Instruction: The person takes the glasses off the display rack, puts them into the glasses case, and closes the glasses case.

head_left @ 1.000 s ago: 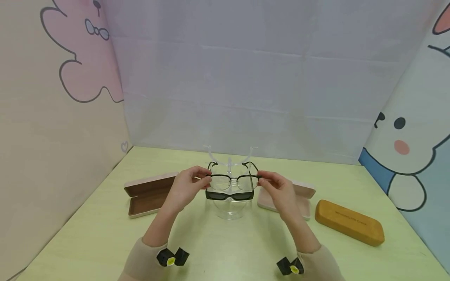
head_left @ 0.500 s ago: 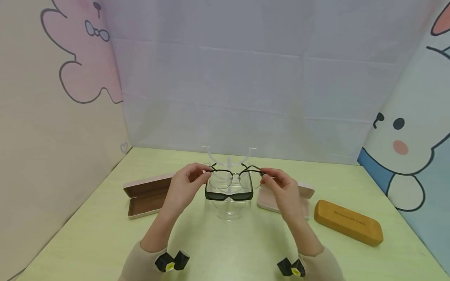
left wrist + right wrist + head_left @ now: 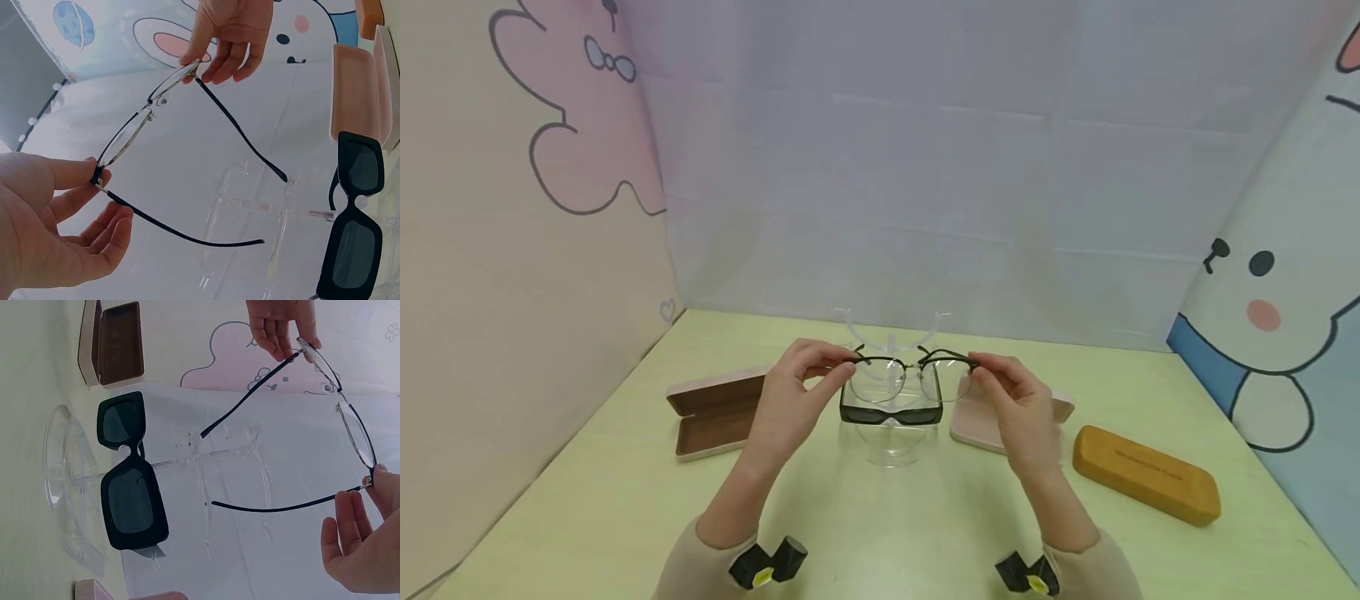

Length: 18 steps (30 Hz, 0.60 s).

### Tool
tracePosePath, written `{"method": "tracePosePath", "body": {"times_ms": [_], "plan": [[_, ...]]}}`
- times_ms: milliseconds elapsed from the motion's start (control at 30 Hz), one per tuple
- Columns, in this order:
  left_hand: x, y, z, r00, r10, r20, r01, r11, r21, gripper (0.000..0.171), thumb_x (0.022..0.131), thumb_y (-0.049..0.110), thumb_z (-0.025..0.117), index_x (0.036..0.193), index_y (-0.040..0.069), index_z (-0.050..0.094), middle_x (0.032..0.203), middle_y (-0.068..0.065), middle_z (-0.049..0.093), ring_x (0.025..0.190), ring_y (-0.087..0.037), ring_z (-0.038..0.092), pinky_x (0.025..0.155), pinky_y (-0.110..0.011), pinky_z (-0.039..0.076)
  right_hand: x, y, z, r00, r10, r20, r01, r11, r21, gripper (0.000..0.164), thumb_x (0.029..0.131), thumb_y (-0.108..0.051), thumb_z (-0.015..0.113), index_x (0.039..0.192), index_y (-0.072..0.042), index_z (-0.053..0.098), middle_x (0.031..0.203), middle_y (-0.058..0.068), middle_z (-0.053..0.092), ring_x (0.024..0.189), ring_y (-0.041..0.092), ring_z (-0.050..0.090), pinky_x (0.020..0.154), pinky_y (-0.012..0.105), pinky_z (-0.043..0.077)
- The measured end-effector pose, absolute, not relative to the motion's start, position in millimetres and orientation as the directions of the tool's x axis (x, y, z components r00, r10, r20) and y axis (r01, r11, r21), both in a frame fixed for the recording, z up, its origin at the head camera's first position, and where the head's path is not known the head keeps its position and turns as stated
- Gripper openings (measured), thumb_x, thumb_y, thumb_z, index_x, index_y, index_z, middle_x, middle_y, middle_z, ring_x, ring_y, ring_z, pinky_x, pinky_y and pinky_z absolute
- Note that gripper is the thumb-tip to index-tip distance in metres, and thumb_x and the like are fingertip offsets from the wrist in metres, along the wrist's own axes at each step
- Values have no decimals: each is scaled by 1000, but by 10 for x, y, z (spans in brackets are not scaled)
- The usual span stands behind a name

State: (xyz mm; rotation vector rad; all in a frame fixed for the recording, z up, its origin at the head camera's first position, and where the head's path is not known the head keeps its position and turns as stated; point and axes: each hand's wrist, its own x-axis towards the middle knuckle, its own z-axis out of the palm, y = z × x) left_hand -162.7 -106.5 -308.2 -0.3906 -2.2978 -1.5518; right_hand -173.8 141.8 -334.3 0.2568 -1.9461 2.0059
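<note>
A pair of eyeglasses with a dark upper rim and clear lenses hangs in the air, temples unfolded and pointing away from me. My left hand pinches its left corner between thumb and fingers, while my right hand pinches the right corner. Behind and below is a clear display stand; the temple tips reach toward its upper arms in the left wrist view. Black sunglasses rest on the stand's lower tier, dark lenses facing me.
An open case with brown lining lies left of the stand. To the right is an open pink-lined case, partly hidden by my right hand. A closed mustard-coloured case lies farther right. A pale cloth backdrop rises behind the table.
Both hands have raised the eyeglasses and shifted them slightly right in the head view. They look larger now and stand higher above the sunglasses, which have stayed on the stand.
</note>
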Motion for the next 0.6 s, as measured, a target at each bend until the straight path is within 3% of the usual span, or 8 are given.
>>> {"method": "tracePosePath", "body": {"times_ms": [600], "plan": [[-1508, -964, -3010, -878, 74, 472, 472, 287, 833, 13, 84, 19, 66, 96, 14, 68, 95, 3, 60, 88, -7, 59, 85, -23, 47, -1635, 1500, -3258, -879, 140, 457, -470, -83, -879, 19, 85, 1, 59, 102, 5, 64, 93, -2, 66, 88, 11, 64, 82, 18, 48]]}}
